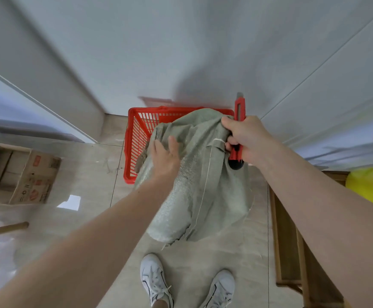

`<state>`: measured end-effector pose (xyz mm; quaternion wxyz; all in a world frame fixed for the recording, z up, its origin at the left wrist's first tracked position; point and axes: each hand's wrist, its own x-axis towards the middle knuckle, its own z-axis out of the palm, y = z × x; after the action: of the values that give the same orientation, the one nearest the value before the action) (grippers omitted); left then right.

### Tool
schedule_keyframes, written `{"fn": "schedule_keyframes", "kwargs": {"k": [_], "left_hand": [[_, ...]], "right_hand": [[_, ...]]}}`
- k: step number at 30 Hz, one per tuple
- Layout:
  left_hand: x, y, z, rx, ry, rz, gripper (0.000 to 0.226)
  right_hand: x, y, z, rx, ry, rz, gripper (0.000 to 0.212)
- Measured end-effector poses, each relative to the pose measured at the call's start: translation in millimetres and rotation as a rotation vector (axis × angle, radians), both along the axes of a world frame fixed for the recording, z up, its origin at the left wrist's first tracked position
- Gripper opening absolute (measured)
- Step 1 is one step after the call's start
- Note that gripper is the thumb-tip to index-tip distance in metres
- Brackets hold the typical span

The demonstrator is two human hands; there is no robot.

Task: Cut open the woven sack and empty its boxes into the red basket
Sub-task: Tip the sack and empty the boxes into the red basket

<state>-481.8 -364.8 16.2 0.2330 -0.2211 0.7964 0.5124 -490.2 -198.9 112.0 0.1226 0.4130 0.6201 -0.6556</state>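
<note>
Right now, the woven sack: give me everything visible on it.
The woven sack is grey-green coarse-weave fabric, crumpled, with a stitched seam and frayed threads at its lower edge. It hangs above the tiled floor, its far end draped over the red basket. The left hand rests on it; the right hand bunches its top while holding a red utility knife.

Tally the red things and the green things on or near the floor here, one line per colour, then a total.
Red: 2, the red basket and the utility knife
Green: 1, the woven sack
Total: 3
</note>
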Motion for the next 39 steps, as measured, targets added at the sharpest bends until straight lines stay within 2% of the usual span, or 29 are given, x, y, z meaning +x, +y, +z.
{"fn": "schedule_keyframes", "kwargs": {"k": [3, 6, 7, 9, 11, 13, 15, 17, 19, 21, 23, 26, 27, 28, 31, 32, 36, 39], "left_hand": [[45.6, 1.5, 15.5, 0.066, 0.192, 0.031, 0.06], [82.8, 6.4, 14.8, 0.027, 0.306, -0.091, 0.047], [87.4, 10.3, 9.2, 0.029, 0.272, -0.124, 0.041], [83.4, 18.2, 5.6, 0.106, 0.156, -0.052, 0.015], [72.9, 21.3, 4.6, 0.207, 0.092, 0.059, 0.019], [65.3, 20.1, 7.3, 0.243, 0.057, 0.046, 0.024], [62.1, 15.7, 14.0, 0.266, 0.034, 0.045, 0.021], [59.1, 10.4, 20.1, 0.316, 0.009, 0.125, 0.019], [51.9, 8.4, 28.4, 0.365, -0.022, 0.229, 0.019], [40.1, 9.7, 39.0, 0.422, -0.067, 0.31, 0.021], [25.6, 13.1, 50.8, 0.484, -0.107, 0.358, 0.023], [5.0, 17.6, 69.0, 0.631, -0.164, 0.464, 0.019], [0.1, 18.5, 73.2, 0.682, -0.17, 0.495, 0.016], [-3.4, 19.5, 76.6, 0.732, -0.166, 0.509, 0.014], [-6.1, 16.0, 80.7, 0.807, -0.092, 0.498, 0.019], [-4.4, 13.4, 80.7, 0.792, -0.058, 0.489, 0.02], [22.2, 5.5, 71.8, 0.578, 0.01, 0.436, 0.017], [55.4, 4.8, 56.7, 0.349, 0.036, 0.3, 0.012]], "right_hand": [[-8.9, -7.3, -0.8, 0.01, -0.011, -0.06, 0.018], [-20.7, -13.4, -1.1, 0.011, -0.012, -0.1, 0.015], [-25.0, -15.2, -1.8, 0.011, -0.013, -0.104, 0.016], [-30.7, -17.0, -4.4, 0.028, -0.015, -0.086, 0.022], [-33.4, -14.3, -8.5, 0.034, -0.02, -0.063, 0.023], [-32.9, -6.9, -11.3, 0.052, -0.02, -0.011, 0.024], [-29.6, 3.2, -13.6, 0.208, -0.007, 0.19, 0.025], [-21.0, 11.1, -10.4, 0.419, 0.037, 0.499, 0.05], [-9.6, 16.5, -6.8, 0.484, 0.136, 0.784, 0.076], [2.2, 16.4, -3.0, 0.469, 0.172, 1.016, 0.082], [10.3, 14.5, -5.0, 0.434, 0.134, 1.122, 0.083], [18.5, 8.4, -13.0, 0.359, 0.136, 0.981, 0.102], [18.8, 7.1, -15.8, 0.356, 0.161, 0.914, 0.102], [18.1, 6.2, -17.8, 0.36, 0.194, 0.859, 0.091], [13.0, 6.2, -22.5, 0.378, 0.232, 0.768, 0.047], [11.6, 6.9, -22.7, 0.372, 0.221, 0.748, 0.038], [8.2, 11.6, -22.5, 0.352, 0.19, 0.708, 0.042], [4.1, 11.0, -14.8, 0.281, 0.15, 0.635, 0.025]]}}
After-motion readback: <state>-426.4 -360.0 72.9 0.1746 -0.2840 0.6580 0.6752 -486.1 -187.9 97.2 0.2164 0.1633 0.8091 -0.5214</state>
